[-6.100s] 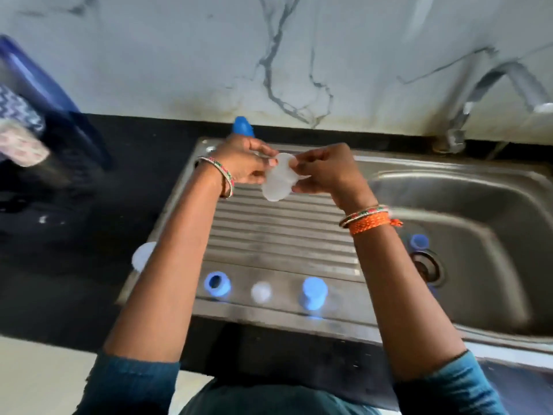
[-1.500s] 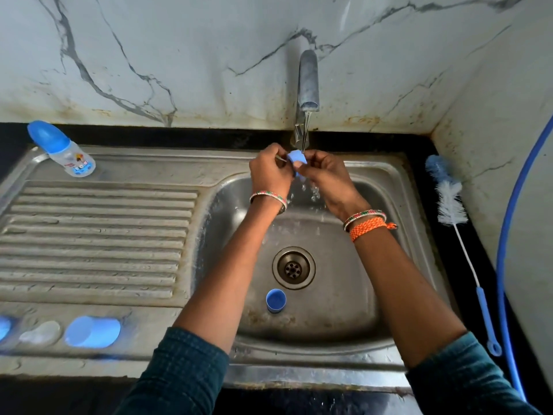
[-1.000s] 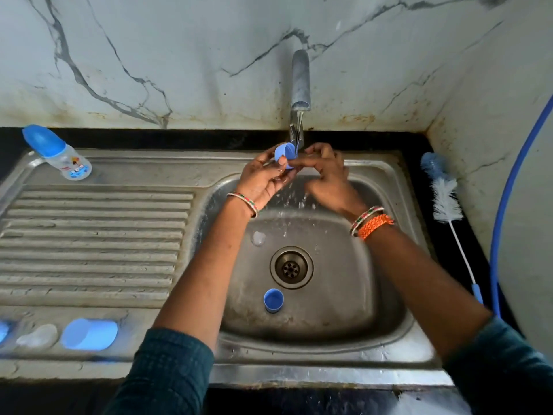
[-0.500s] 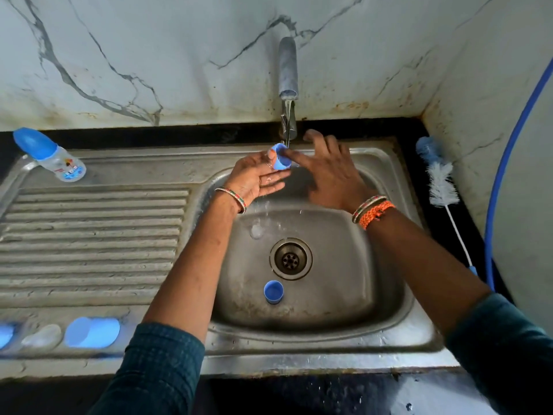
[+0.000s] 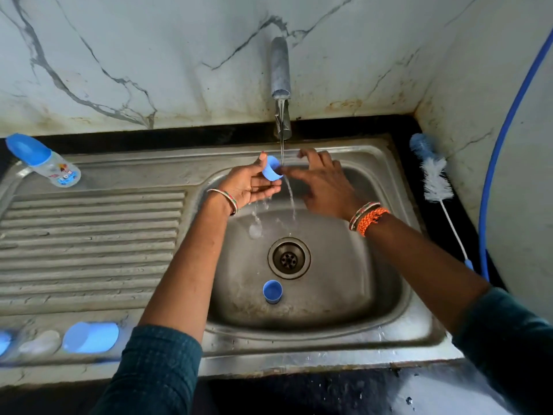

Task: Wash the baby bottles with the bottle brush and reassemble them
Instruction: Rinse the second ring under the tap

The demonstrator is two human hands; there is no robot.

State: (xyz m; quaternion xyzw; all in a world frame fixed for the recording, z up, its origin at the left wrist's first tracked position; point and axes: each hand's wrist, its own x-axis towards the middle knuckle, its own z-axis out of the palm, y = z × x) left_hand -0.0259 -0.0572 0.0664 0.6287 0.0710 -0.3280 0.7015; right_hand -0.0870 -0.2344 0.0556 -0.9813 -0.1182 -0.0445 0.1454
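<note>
My left hand (image 5: 248, 184) holds a small blue bottle ring (image 5: 271, 172) between thumb and fingers under the running tap (image 5: 280, 73). My right hand (image 5: 323, 184) is beside it with fingers spread and straight, one fingertip touching the ring in the water stream. A second blue ring (image 5: 272, 291) stands in the sink basin (image 5: 374, 289) near the drain (image 5: 289, 258). An assembled baby bottle (image 5: 45, 160) with a blue cap lies at the back left of the draining board. The bottle brush (image 5: 434, 181) lies on the counter to the right of the sink.
A blue cap (image 5: 89, 337), a clear teat (image 5: 40, 344) and another blue part (image 5: 3, 342) sit on the sink's front left rim. The ribbed draining board (image 5: 89, 244) lies to the left. A blue hose (image 5: 502, 139) runs down the right wall.
My left hand has kept the blue ring under the stream and turned it. My right hand's fingers stay spread, touching the ring. The camera has shifted slightly.
</note>
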